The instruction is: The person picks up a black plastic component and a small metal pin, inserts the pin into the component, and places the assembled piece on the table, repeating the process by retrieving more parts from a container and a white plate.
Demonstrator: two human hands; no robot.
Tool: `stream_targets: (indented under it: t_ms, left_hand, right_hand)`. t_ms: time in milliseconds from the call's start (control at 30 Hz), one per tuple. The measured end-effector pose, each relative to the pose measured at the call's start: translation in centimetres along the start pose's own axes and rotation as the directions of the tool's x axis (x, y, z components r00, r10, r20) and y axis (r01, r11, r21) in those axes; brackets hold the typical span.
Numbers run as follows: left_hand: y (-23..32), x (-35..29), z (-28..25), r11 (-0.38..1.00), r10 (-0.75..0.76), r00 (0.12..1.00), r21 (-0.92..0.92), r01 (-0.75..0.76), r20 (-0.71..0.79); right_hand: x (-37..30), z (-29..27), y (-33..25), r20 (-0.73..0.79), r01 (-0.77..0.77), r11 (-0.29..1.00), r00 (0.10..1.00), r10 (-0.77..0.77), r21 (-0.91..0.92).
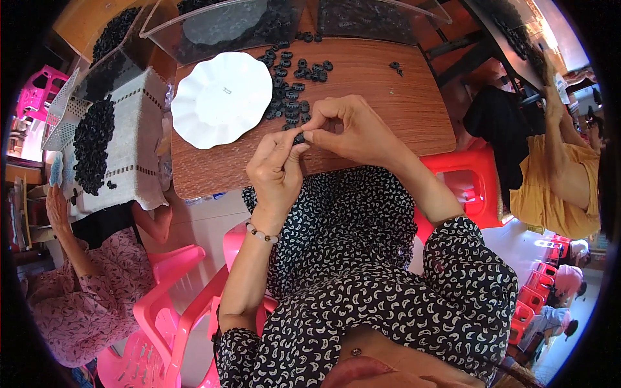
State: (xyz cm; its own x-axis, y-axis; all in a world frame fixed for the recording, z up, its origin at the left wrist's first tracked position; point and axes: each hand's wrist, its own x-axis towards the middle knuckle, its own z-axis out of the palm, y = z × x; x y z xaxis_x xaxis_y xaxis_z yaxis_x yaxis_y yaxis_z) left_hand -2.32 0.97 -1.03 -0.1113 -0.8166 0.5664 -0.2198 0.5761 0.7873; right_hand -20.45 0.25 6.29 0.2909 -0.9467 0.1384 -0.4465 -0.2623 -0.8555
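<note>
Near the front edge of the brown wooden table (369, 84), a small black plastic part (299, 138) is pinched between my two hands. My left hand (277, 167), with a beaded bracelet at the wrist, grips it between thumb and forefinger. From the other side, my right hand (354, 132) closes its thumb and fingertips at the same part, hiding much of it. Just beyond my fingers lie several loose black plastic parts (292, 96). A white scalloped plate (222, 100) is left of them, touching or nearly touching the nearest ones.
Clear plastic bins (226, 29) of black parts line the table's far edge. Two small black pieces (396, 67) lie toward the far right. At left, black parts (94, 145) cover a cloth-topped surface beside another person's hand (57, 207). A person in yellow (559, 187) sits right.
</note>
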Motion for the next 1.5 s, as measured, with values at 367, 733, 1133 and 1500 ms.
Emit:
stream_targets:
  t_ms: [367, 733, 1133, 1500]
  left_hand:
    - [0.1, 0.5, 0.2, 0.993, -0.03, 0.999, -0.116, 0.026, -0.038]
    - [0.6, 0.5, -0.1, 0.99, -0.052, 0.997, -0.134, 0.043, -0.062]
    - [1.1, 0.5, -0.2, 0.994, 0.099, 0.995, 0.048, -0.098, -0.028]
    - [0.2, 0.2, -0.1, 0.997, -0.046, 0.993, -0.073, 0.038, -0.11]
  right_hand:
    - [0.7, -1.9, 0.9, 0.161, -0.138, 0.916, 0.984, 0.082, 0.376]
    - [0.4, 0.0, 3.5, 0.389, -0.372, 0.646, 0.913, 0.125, 0.666]
    - [0.1, 1.0, 5.5, 0.508, -0.473, 0.31, 0.86, -0.039, 0.825]
    - [0.7, 1.1, 3.1, 0.426, -0.458, 0.559, 0.883, 0.198, 0.691]
